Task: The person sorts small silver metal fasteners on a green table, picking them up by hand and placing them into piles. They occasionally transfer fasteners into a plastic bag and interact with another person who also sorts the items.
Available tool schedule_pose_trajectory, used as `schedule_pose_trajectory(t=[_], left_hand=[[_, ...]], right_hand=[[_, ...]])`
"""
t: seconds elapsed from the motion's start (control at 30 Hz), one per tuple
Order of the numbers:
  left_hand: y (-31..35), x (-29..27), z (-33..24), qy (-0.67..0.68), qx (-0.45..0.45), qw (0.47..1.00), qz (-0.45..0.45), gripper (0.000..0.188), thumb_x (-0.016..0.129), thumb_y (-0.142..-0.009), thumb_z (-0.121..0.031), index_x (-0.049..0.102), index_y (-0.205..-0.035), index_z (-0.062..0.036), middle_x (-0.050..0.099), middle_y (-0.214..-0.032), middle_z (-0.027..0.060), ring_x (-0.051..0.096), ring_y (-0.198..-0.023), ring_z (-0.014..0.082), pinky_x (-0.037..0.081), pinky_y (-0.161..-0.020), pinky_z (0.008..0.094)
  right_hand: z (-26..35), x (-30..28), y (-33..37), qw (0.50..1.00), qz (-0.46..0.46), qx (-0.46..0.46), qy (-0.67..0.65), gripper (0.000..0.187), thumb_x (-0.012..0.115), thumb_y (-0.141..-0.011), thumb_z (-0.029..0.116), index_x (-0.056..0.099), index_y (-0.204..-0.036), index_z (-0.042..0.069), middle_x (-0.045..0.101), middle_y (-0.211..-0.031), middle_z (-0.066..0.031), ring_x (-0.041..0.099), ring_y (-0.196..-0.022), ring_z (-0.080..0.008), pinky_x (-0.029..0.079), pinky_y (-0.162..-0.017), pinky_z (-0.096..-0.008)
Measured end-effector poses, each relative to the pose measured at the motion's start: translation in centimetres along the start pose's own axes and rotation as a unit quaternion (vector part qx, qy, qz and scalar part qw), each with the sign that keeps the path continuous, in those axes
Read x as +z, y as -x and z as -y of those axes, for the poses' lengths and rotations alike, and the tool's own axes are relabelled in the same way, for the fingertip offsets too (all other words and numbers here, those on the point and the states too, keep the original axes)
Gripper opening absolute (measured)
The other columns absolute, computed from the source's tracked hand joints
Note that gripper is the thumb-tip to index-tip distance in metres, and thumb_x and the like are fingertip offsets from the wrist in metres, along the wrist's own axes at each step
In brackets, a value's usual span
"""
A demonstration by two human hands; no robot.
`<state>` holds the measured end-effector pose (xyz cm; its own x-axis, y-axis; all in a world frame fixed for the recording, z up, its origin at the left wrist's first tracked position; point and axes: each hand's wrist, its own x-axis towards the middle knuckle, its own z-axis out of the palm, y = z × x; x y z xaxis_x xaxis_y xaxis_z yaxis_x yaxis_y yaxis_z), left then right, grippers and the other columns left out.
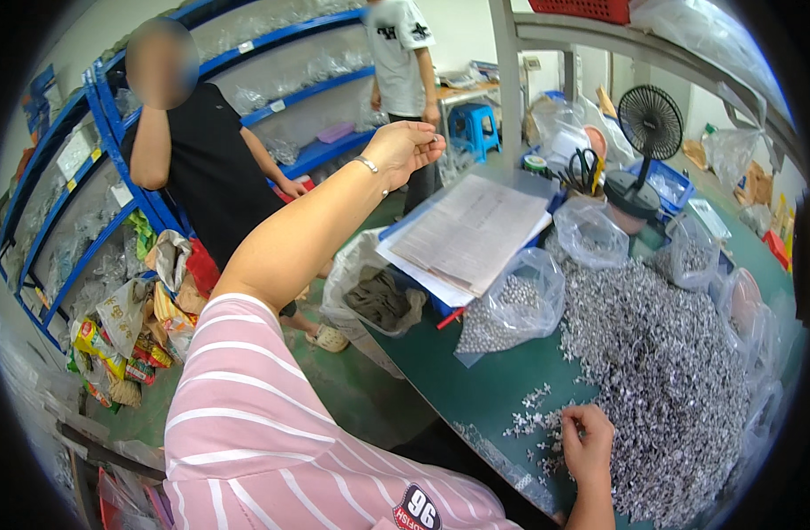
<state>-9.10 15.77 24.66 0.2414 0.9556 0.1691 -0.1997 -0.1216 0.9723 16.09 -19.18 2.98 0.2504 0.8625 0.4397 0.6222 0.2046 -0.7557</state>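
My left arm is stretched out past the table's far left edge, a silvery bangle on its wrist. At its end my left hand [405, 148] is closed in a pinch; a tiny pale thing shows at the fingertips, too small to name. My right hand [589, 437] rests low over the green table [440, 371], fingers curled together, and whatever is in them is hidden. Right beside it spreads a wide heap of small silvery metal pieces [652, 380]. A few loose silvery pieces [533, 415] lie scattered to the left of that hand.
A clear bag of silvery beads [511, 309] and a stack of papers [471, 234] lie beyond the heap. Behind stand a black fan [650, 124] and scissors [583, 168]. Left of the table are a lined bin [378, 300], a person in black [215, 168] and blue shelves [290, 97].
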Motion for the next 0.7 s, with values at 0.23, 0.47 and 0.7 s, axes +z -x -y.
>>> schedule_pose_trajectory(t=[0.23,0.47,0.7], left_hand=[[2.4,0.9,3.8,0.033,-0.057,0.996,0.062,0.02,0.047,-0.091,0.001,0.048,-0.11,0.0096,0.059,-0.104,0.0201,0.062,-0.098,0.0258,0.052,-0.087,0.0301],[2.7,0.6,5.5,0.074,-0.068,0.993,0.059,0.018,0.049,-0.09,0.001,0.051,-0.106,0.0102,0.059,-0.1,0.0178,0.062,-0.095,0.0248,0.053,-0.086,0.0295],[1.8,-2.7,7.6,0.07,-0.034,0.997,0.019,0.021,0.054,-0.091,-0.004,0.055,-0.11,0.0059,0.062,-0.098,0.0123,0.063,-0.088,0.018,0.054,-0.081,0.0247]], right_hand=[[-0.2,0.3,-0.2,1.0,0.014,0.026,0.005,0.009,0.06,-0.076,-0.008,0.062,-0.082,-0.002,0.059,-0.073,-0.0117,0.057,-0.06,-0.0208,0.045,-0.054,-0.0275],[-0.5,0.3,-0.1,0.999,0.024,0.029,0.011,0.009,0.061,-0.077,-0.007,0.062,-0.085,-0.002,0.06,-0.075,-0.0112,0.058,-0.062,-0.0188,0.046,-0.056,-0.0266],[-0.4,0.5,-0.3,0.999,0.033,0.037,0.014,0.008,0.061,-0.078,-0.008,0.062,-0.085,-0.002,0.06,-0.076,-0.0109,0.058,-0.062,-0.018,0.046,-0.057,-0.026]])
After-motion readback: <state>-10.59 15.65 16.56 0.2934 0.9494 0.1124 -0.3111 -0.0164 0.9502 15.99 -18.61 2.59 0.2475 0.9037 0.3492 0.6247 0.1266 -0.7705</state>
